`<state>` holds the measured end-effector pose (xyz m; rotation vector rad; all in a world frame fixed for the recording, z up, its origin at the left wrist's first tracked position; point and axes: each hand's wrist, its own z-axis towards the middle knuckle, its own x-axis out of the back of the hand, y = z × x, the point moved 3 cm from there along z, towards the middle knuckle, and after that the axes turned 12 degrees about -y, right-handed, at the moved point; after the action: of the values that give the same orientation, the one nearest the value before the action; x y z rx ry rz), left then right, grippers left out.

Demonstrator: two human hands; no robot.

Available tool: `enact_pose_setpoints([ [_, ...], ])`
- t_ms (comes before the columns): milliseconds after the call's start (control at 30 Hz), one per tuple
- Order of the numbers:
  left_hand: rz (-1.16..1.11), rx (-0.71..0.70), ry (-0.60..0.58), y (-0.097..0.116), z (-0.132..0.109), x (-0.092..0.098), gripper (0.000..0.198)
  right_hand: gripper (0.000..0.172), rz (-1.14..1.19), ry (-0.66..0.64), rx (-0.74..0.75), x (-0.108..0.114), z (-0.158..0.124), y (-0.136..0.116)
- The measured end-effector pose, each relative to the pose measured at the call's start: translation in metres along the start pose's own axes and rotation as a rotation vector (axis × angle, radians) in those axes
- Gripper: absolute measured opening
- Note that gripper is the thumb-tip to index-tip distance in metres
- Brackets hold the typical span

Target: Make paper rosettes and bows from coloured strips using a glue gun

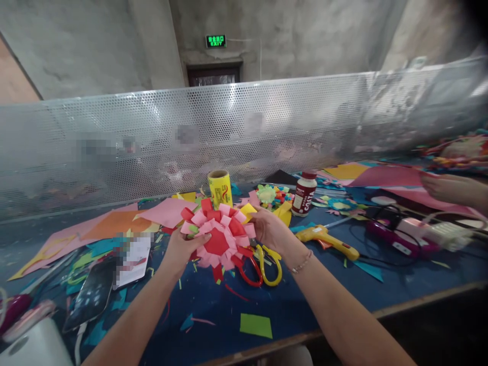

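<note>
A paper flower with a red centre and pink and red looped petals is held above the blue table. My left hand grips its left side, the thumb lying on the front of the petals. At its upper right edge, my right hand has its fingers closed around a small yellow paper strip; some fingertips are hidden behind it. Just below the right hand lie scissors with one red handle and one yellow handle, their blades mostly covered by the flower.
Behind the flower stand a yellow tape roll and a COSTA bottle. A yellow glue gun and a purple power strip lie right, phones left. A perforated metal screen closes the back. Another person's hand touches pink paper.
</note>
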<state>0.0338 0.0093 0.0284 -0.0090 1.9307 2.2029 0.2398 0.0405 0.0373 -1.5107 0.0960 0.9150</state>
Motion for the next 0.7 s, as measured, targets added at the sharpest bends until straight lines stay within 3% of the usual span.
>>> enact_pose_setpoints([
  [167,-0.084,0.038,0.008,-0.006,0.001,0.000,0.060,0.023,-0.025,-0.017,-0.008,0.001,0.002,0.002],
  [300,-0.126,0.039,0.003,-0.011,0.002,0.001,0.052,0.026,-0.001,-0.004,-0.023,0.003,0.001,0.003],
  [433,-0.108,0.040,0.023,-0.011,0.001,0.000,0.046,0.006,0.031,0.023,-0.035,0.007,-0.001,0.005],
  [567,-0.003,-0.054,0.077,-0.004,-0.002,-0.002,0.043,0.023,-0.132,-0.108,0.093,0.002,-0.003,0.005],
  [633,0.098,-0.126,0.123,0.001,-0.004,0.000,0.040,0.040,-0.277,-0.187,0.200,-0.004,-0.005,0.005],
  [700,0.216,-0.182,0.177,0.004,-0.005,0.003,0.034,0.044,-0.464,-0.214,0.306,-0.010,-0.007,0.005],
])
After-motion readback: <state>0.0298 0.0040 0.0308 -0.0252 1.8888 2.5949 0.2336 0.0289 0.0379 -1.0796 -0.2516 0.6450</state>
